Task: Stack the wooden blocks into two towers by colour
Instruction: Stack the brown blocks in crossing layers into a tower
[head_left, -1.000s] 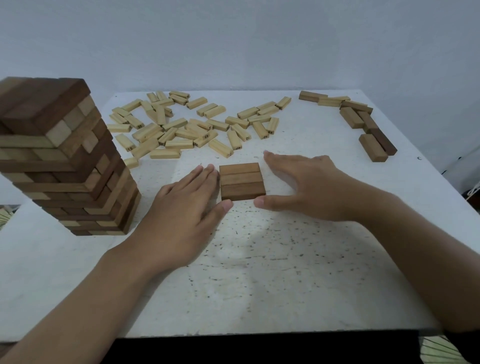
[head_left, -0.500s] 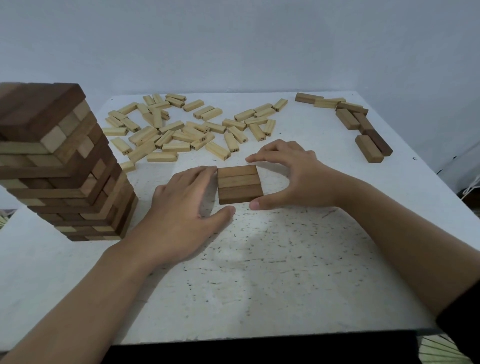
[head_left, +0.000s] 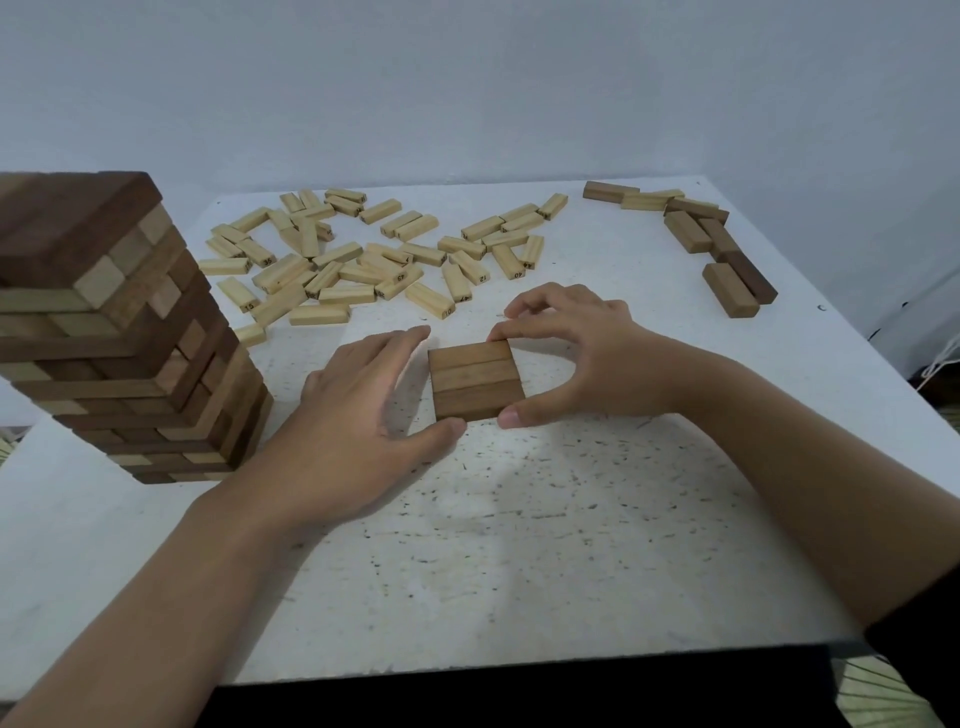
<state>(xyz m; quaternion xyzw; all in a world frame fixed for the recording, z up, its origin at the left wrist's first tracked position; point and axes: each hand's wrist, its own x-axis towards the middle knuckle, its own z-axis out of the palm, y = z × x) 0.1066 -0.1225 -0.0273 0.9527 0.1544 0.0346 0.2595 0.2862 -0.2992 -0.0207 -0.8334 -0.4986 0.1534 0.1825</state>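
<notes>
Head view. On the speckled white table (head_left: 519, 545), near its middle: three dark blocks (head_left: 475, 382), flat, side by side, touching, making one square layer.

Flanking its left edge: left hand (head_left: 358, 410), palm down, fingers straight and together along that side, thumb tip at the near left corner; grips nothing.

Spanning the right edge: right hand (head_left: 576, 358), fingers curled, index tip on the far right corner, thumb tip against the near right corner, pinching the layer between them.

At the table's left edge: mixed tower (head_left: 119, 332) of dark and pale layers, upright, apart from both hands.

Across the far side: pale blocks (head_left: 318, 314), scattered loose, some bearing numbers.

At the far right corner: brown blocks (head_left: 685, 231), lying loose in a ragged line.
</notes>
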